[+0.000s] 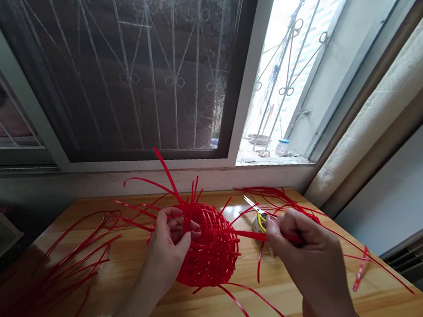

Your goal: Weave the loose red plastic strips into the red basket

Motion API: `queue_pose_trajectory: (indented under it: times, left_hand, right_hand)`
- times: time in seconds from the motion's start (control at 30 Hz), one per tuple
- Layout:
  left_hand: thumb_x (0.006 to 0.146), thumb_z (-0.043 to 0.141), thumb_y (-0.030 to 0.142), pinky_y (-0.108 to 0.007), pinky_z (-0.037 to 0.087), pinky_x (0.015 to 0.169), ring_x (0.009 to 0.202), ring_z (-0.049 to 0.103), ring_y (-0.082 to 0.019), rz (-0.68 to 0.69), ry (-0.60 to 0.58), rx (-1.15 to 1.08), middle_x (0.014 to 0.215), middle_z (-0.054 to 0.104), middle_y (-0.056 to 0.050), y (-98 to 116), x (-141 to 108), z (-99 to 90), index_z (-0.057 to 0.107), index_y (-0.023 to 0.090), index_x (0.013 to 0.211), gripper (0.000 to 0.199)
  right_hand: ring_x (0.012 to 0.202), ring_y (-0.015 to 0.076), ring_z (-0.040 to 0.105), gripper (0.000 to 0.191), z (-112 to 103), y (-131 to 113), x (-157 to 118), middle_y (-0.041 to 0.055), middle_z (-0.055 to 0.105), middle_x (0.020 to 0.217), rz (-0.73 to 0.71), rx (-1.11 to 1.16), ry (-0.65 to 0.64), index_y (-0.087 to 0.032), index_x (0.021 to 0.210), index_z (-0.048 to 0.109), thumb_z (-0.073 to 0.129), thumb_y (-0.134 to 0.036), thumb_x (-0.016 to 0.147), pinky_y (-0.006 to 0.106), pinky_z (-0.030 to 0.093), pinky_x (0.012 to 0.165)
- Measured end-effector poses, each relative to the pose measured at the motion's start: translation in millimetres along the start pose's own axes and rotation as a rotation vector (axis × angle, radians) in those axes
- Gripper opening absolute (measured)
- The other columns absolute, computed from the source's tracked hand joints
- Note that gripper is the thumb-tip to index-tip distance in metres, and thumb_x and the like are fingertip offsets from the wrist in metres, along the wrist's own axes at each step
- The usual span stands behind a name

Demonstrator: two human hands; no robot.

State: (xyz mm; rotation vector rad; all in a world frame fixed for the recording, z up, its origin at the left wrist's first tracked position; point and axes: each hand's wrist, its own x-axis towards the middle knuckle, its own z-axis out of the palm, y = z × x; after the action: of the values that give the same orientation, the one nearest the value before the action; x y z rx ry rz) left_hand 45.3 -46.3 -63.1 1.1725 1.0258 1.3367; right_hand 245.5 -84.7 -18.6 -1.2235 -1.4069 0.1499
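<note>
A round basket (215,258) woven from red plastic strips sits on the wooden table, with loose strip ends sticking out around its rim. My left hand (172,242) is closed at the basket's left rim, thumb and fingers pinching the red weave there. To the right, my right hand (304,249) is wrapped round a flat red strip (252,235) that runs from the basket's right side into my fist. Just beyond that hand lie scissors (255,206) with yellow handles, partly hidden by it, beside what looks like a roll of tape.
Loose red strips (82,255) spread over the table's left side. Another bundle of red strips (274,192) lies at the back right. A small red-and-white stick-like piece (360,271) rests near the right edge. Behind the wooden table (144,309) is a barred window with a jar (282,146) on its sill.
</note>
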Motion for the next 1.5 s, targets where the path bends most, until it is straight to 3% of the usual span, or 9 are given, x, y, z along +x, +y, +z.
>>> queue_pose_trajectory:
  times: [0.23, 0.37, 0.57, 0.7, 0.97, 1.13, 1.37, 1.5]
  left_hand:
    - [0.065, 0.068, 0.022, -0.036, 0.055, 0.074, 0.085, 0.069, -0.022, -0.016, 0.061, -0.039, 0.09, 0.069, -0.004, 10.1, 3.4, -11.3, 0.039, 0.022, 0.097, 0.043]
    - [0.059, 0.075, 0.023, -0.031, 0.055, 0.068, 0.081, 0.069, -0.021, -0.014, 0.071, -0.087, 0.086, 0.071, -0.005, 17.7, 5.5, -19.7, 0.041, 0.02, 0.097, 0.051]
    - [0.064, 0.078, 0.02, -0.029, 0.056, 0.067, 0.068, 0.069, -0.015, -0.05, -0.039, -0.165, 0.089, 0.072, -0.004, 20.1, 6.6, -30.0, 0.042, 0.018, 0.098, 0.049]
    - [0.066, 0.079, 0.02, -0.031, 0.057, 0.071, 0.071, 0.071, -0.017, -0.07, -0.063, -0.193, 0.09, 0.074, -0.006, 19.1, 8.0, -32.9, 0.042, 0.018, 0.101, 0.051]
    - [0.054, 0.086, 0.027, -0.028, 0.056, 0.071, 0.077, 0.072, -0.02, -0.081, -0.029, -0.237, 0.084, 0.074, -0.005, 20.9, 9.2, -29.7, 0.047, 0.018, 0.103, 0.063]
    - [0.052, 0.087, 0.023, -0.026, 0.056, 0.071, 0.079, 0.071, -0.018, -0.093, 0.038, -0.222, 0.085, 0.074, -0.002, 24.2, 10.1, -36.6, 0.049, 0.019, 0.1, 0.062]
    - [0.046, 0.088, 0.019, -0.023, 0.054, 0.06, 0.065, 0.067, -0.013, -0.026, 0.124, -0.167, 0.092, 0.069, 0.001, 21.4, 12.7, -42.9, 0.048, 0.02, 0.1, 0.068]
    - [0.047, 0.085, 0.017, -0.024, 0.051, 0.055, 0.062, 0.066, -0.015, 0.024, 0.126, -0.107, 0.084, 0.067, 0.001, 17.8, 13.6, -43.0, 0.047, 0.021, 0.1, 0.065]
  right_hand:
    - [0.042, 0.0078, 0.033, 0.043, 19.9, 44.3, 1.5, -0.0065, 0.04, 0.044, 0.283, 0.336, -0.275, -0.022, 0.054, 0.032, 0.062, -0.039, 0.08, 0.022, 0.029, 0.043]
    - [0.043, 0.0085, 0.034, 0.045, 33.6, 62.0, -2.7, -0.0057, 0.042, 0.044, 0.309, 0.303, -0.334, -0.023, 0.055, 0.032, 0.062, -0.044, 0.08, 0.022, 0.03, 0.045]
    - [0.05, 0.0095, 0.031, 0.04, 41.4, 42.1, -1.7, -0.0062, 0.034, 0.052, -0.03, -0.108, -0.369, -0.021, 0.057, 0.031, 0.054, -0.038, 0.085, 0.022, 0.026, 0.048]
    - [0.05, 0.0095, 0.032, 0.035, 43.7, 17.4, 8.6, -0.0054, 0.041, 0.052, -0.278, -0.349, -0.417, -0.02, 0.056, 0.037, 0.055, -0.03, 0.085, 0.023, 0.022, 0.051]
    - [0.055, 0.0121, 0.05, 0.03, 70.9, -19.9, 27.1, -0.0001, 0.061, 0.062, -0.552, -0.495, -0.717, -0.019, 0.068, 0.053, 0.048, -0.034, 0.093, 0.026, 0.023, 0.054]
    - [0.065, 0.014, 0.055, 0.026, 87.3, -26.8, 37.7, 0.0022, 0.064, 0.073, -0.636, -0.492, -0.738, -0.018, 0.079, 0.056, 0.038, -0.024, 0.097, 0.027, 0.031, 0.06]
    - [0.09, 0.0208, 0.052, 0.015, 88.1, -39.6, 42.5, 0.0082, 0.062, 0.096, -0.678, -0.417, -0.77, -0.016, 0.095, 0.061, 0.049, -0.026, 0.092, 0.031, 0.04, 0.078]
    - [0.093, 0.0197, 0.05, 0.023, 91.8, -43.2, 43.1, 0.0064, 0.06, 0.097, -0.699, -0.306, -0.886, -0.02, 0.111, 0.061, 0.048, -0.029, 0.094, 0.031, 0.041, 0.084]
